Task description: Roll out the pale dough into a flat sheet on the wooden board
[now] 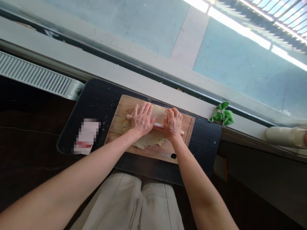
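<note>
In the head view, pale dough (150,141) is lying in a thin, ragged-edged sheet on a wooden board (159,155), partly beneath a rolling pin (158,126). The left hand (142,119) is resting flat across the pin, fingers extended; the right hand (173,122) is curving over it, whether gripping I cannot tell. The board is sitting on a black, grained, round-cornered counter (205,137).
</note>
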Demonstrator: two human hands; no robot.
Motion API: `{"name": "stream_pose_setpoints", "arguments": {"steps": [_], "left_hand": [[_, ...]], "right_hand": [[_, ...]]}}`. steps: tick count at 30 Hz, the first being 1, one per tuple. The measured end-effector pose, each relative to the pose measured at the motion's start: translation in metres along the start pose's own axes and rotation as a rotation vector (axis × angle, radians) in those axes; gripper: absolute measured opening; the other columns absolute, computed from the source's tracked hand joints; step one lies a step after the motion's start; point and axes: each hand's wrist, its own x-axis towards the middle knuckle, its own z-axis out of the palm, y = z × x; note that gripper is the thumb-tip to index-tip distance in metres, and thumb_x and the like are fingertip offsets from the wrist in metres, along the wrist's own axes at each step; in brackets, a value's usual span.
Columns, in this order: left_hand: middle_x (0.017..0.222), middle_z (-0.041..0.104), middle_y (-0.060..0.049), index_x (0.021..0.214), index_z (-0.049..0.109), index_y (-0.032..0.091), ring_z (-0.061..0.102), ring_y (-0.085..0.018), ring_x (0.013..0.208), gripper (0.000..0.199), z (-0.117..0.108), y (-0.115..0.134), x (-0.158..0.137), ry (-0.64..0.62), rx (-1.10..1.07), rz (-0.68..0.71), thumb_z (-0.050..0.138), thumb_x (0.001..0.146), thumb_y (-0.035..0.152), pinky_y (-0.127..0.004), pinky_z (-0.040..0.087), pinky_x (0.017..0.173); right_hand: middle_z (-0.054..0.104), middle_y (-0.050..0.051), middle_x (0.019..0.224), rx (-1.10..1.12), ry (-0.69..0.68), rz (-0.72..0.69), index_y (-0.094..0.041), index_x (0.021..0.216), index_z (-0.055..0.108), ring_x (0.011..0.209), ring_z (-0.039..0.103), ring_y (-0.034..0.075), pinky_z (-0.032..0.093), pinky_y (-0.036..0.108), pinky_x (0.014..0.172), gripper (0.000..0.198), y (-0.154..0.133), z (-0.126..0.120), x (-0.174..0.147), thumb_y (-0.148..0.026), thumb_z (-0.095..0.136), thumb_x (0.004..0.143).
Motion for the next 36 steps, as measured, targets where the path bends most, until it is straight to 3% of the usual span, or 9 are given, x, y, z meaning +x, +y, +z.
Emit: {"name": "stream_pose_setpoints", "arguments": {"steps": [5, 12, 14, 19, 22, 26, 28, 33, 36], "left_hand": [[0.15, 0.035, -0.011, 0.146, 0.031, 0.015, 0.025, -0.025, 0.142, 0.059, -0.002, -0.006, -0.052, -0.048, 0.019, 0.15, 0.037, 0.092, 0.037, -0.05, 0.011, 0.117], [0.152, 0.029, -0.014, 0.142, 0.036, 0.011, 0.023, -0.028, 0.142, 0.057, 0.0, -0.003, 0.032, -0.051, 0.05, 0.028, 0.036, 0.091, 0.038, -0.054, 0.008, 0.115], [0.152, 0.03, -0.014, 0.142, 0.037, 0.012, 0.024, -0.029, 0.142, 0.057, -0.001, -0.002, 0.027, -0.052, 0.04, 0.028, 0.037, 0.091, 0.038, -0.054, 0.009, 0.115], [0.152, 0.032, -0.01, 0.144, 0.035, 0.014, 0.022, -0.026, 0.143, 0.057, -0.006, -0.003, -0.03, -0.089, 0.024, 0.131, 0.035, 0.092, 0.038, -0.051, 0.008, 0.117], [0.152, 0.031, -0.011, 0.144, 0.033, 0.014, 0.022, -0.026, 0.143, 0.058, -0.004, -0.003, -0.008, -0.099, 0.031, 0.113, 0.035, 0.091, 0.038, -0.052, 0.007, 0.117], [0.152, 0.028, -0.015, 0.144, 0.033, 0.011, 0.024, -0.03, 0.142, 0.061, 0.002, 0.003, 0.04, -0.058, 0.045, -0.045, 0.036, 0.09, 0.038, -0.056, 0.009, 0.114], [0.152, 0.029, -0.014, 0.144, 0.033, 0.012, 0.024, -0.03, 0.142, 0.061, 0.002, 0.003, 0.028, -0.044, 0.037, -0.032, 0.037, 0.09, 0.039, -0.056, 0.009, 0.114], [0.151, 0.033, -0.01, 0.145, 0.031, 0.015, 0.023, -0.024, 0.143, 0.058, -0.002, -0.006, -0.042, -0.045, 0.011, 0.126, 0.036, 0.091, 0.034, -0.049, 0.009, 0.117], [0.151, 0.033, -0.011, 0.144, 0.034, 0.014, 0.024, -0.024, 0.142, 0.057, 0.0, -0.007, -0.018, -0.051, 0.019, 0.102, 0.035, 0.091, 0.035, -0.049, 0.008, 0.117]], "right_hand": [[0.051, 0.01, 0.127, -0.011, -0.08, -0.004, -0.018, 0.122, 0.052, 0.122, 0.041, 0.024, 0.026, 0.043, 0.107, 0.035, -0.019, -0.004, -0.048, -0.021, 0.042, 0.088], [0.049, 0.012, 0.131, -0.068, 0.023, 0.092, -0.015, 0.125, 0.049, 0.128, 0.037, 0.025, 0.021, 0.047, 0.111, 0.038, 0.003, 0.004, 0.027, -0.021, 0.036, 0.09], [0.046, 0.014, 0.135, -0.066, 0.029, 0.109, -0.013, 0.128, 0.047, 0.133, 0.032, 0.025, 0.022, 0.047, 0.111, 0.04, 0.001, 0.003, 0.018, -0.022, 0.034, 0.091], [0.043, 0.012, 0.141, -0.035, -0.072, 0.019, -0.015, 0.131, 0.045, 0.137, 0.027, 0.024, 0.023, 0.046, 0.112, 0.043, -0.017, -0.002, -0.041, -0.023, 0.039, 0.09], [0.046, 0.011, 0.138, -0.034, -0.069, 0.013, -0.017, 0.132, 0.045, 0.134, 0.032, 0.023, 0.02, 0.047, 0.113, 0.043, -0.011, -0.002, -0.022, -0.023, 0.04, 0.089], [0.049, 0.012, 0.134, -0.057, -0.002, 0.093, -0.015, 0.131, 0.047, 0.13, 0.036, 0.024, 0.018, 0.048, 0.114, 0.042, 0.0, -0.002, 0.015, -0.024, 0.038, 0.091], [0.047, 0.013, 0.137, -0.058, -0.005, 0.103, -0.013, 0.131, 0.046, 0.132, 0.035, 0.024, 0.019, 0.048, 0.114, 0.043, -0.005, -0.002, -0.001, -0.025, 0.038, 0.091], [0.045, 0.011, 0.142, -0.023, -0.1, -0.031, -0.015, 0.137, 0.043, 0.138, 0.03, 0.023, 0.02, 0.045, 0.114, 0.047, -0.022, -0.001, -0.064, -0.026, 0.039, 0.092], [0.039, 0.012, 0.147, -0.039, -0.108, -0.027, -0.014, 0.14, 0.039, 0.14, 0.025, 0.023, 0.016, 0.047, 0.115, 0.05, -0.013, 0.0, -0.036, -0.027, 0.038, 0.092]]}}
